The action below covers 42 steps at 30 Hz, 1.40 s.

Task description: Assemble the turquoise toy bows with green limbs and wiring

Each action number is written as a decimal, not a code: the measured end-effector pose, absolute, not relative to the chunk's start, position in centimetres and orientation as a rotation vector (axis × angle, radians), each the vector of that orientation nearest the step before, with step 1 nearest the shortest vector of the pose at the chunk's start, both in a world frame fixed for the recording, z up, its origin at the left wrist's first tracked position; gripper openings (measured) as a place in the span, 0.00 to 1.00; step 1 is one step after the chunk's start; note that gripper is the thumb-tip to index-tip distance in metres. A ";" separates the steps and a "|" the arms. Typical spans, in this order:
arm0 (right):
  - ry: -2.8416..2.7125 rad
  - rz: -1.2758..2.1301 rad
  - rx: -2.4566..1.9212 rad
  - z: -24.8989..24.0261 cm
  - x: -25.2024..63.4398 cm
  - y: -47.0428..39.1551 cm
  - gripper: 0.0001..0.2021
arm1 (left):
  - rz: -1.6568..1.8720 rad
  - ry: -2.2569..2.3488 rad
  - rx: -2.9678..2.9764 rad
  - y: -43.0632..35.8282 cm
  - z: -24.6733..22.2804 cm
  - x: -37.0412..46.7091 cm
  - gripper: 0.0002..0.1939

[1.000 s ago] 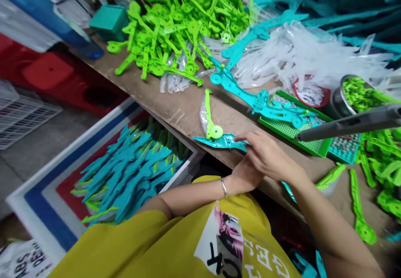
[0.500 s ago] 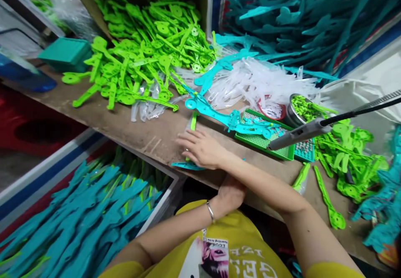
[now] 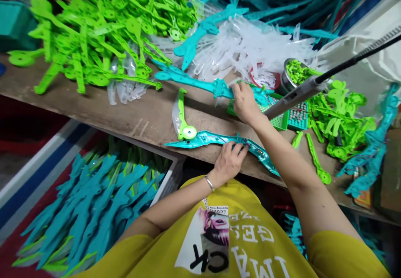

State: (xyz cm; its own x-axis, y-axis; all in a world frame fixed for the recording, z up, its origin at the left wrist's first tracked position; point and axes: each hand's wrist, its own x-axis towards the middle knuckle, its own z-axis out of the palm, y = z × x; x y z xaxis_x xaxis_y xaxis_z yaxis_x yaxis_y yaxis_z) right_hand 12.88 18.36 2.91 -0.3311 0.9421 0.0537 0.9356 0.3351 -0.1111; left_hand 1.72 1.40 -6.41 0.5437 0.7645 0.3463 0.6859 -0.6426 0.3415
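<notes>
My left hand (image 3: pixel 231 160) has its fingers bent over the edge of a long teal plastic half-shell (image 3: pixel 216 139), which lies open side up along the table's near edge. Thin wires show inside this shell. A bright green arm piece with a round disc (image 3: pixel 189 132) sits at its left part, a clear plastic piece beside it. Farther back, my right hand (image 3: pixel 246 102) is closed on a second teal half-shell (image 3: pixel 191 80), whose right end lies over a green perforated tray (image 3: pixel 280 121). My right fingertips are partly hidden.
Green arm pieces (image 3: pixel 103 31) pile at the back left, clear plastic strips (image 3: pixel 250 46) behind the tray. A metal bowl (image 3: pixel 285 77) holds small green parts. A grey-handled tool (image 3: pixel 291 96) hangs in from the right. Finished-looking teal pieces (image 3: pixel 103 203) fill a box below left.
My right hand has moved from the green arm piece to the farther teal half-shell. My left hand has come forward onto the nearer shell, now uncovered. The view has shifted.
</notes>
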 end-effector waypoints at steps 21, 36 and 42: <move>-2.233 0.983 -1.372 10.3 22.2 5.2 0.24 | 0.661 1.360 2.516 1.8 -7.6 2.2 0.16; -2.123 1.052 -1.468 3.8 24.8 5.5 0.36 | 0.624 1.295 2.604 1.7 -6.2 1.9 0.18; -2.176 0.961 -1.436 2.0 24.6 5.8 0.37 | 0.632 1.300 2.652 1.8 -6.2 1.8 0.16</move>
